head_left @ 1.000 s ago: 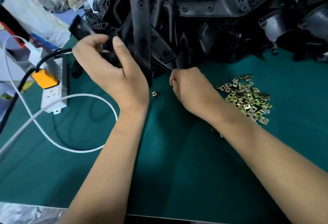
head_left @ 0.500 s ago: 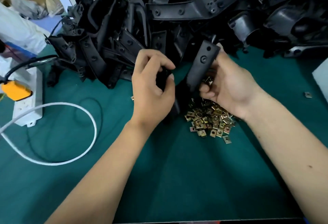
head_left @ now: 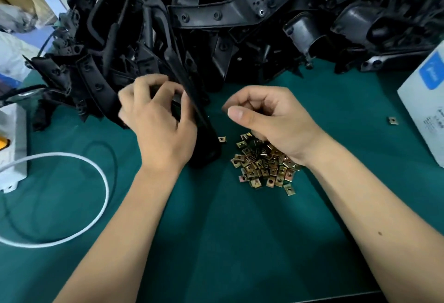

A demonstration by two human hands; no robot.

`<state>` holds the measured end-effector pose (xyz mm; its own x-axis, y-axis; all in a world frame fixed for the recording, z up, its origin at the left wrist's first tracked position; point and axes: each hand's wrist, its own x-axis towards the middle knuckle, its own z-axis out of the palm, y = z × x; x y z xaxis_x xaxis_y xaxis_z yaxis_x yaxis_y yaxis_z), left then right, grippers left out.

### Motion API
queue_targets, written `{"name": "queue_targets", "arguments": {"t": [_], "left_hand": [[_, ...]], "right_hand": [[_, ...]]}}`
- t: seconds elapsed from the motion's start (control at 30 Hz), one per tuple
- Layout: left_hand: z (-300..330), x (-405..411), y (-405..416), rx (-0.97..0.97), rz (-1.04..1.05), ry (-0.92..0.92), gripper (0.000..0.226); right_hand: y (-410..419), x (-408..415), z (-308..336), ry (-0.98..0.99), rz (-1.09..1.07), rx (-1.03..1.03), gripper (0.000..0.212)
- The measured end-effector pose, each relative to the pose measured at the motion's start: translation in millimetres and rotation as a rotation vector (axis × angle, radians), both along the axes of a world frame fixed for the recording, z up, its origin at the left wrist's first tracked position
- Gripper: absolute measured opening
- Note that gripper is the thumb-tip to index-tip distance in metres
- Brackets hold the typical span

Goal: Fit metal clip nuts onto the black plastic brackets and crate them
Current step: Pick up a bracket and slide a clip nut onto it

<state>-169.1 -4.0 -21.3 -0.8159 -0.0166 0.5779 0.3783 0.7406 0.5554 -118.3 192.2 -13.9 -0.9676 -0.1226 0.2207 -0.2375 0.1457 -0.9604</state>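
The white box (head_left: 422, 101) at the tabletop's right edge carries a blue label with a pale logo and small dark print, perhaps text, too blurred to read.

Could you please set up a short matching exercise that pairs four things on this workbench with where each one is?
Things:
1. held bracket
2. clip nut pile
3. white cable
4. white box

Places:
A. at the table's right edge
B. looped on the mat at the left
C. gripped by the left hand
D. under the right hand

Pairs: 1-C, 2-D, 3-B, 4-A
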Motion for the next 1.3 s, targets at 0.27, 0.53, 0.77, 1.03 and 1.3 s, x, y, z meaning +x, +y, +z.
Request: {"name": "queue_targets", "arguments": {"t": [0.27,0.53,0.77,1.03,1.3], "left_hand": [[6.4,11.7,7.4,-0.163,-0.142,0.255,0.011],[3.7,22.1,18.8,-0.098,-0.608,0.008,0.048],[-14.3,17.1,29.4,0.146,-0.355,-0.092,0.015],[-13.6,18.1,36.0,1.162,-0.56,-0.699,0.025],[-6.5,12.8,28.1,1.225,-0.585,-0.731,0.037]], "right_hand": [[-10.7,-1.4,-8.8,-0.043,0.056,0.199,0.03],[-5.6,-1.4,4.4,0.004,-0.147,-0.292,0.015],[4.9,-5.1,3.9,-0.086,-0.201,-0.366,0.009],[12.2,-7.7,-1.3,-0.09,-0.32,-0.175,0.047],[9.3,-6.0,-1.7,-0.208,-0.256,-0.281,0.018]]}}
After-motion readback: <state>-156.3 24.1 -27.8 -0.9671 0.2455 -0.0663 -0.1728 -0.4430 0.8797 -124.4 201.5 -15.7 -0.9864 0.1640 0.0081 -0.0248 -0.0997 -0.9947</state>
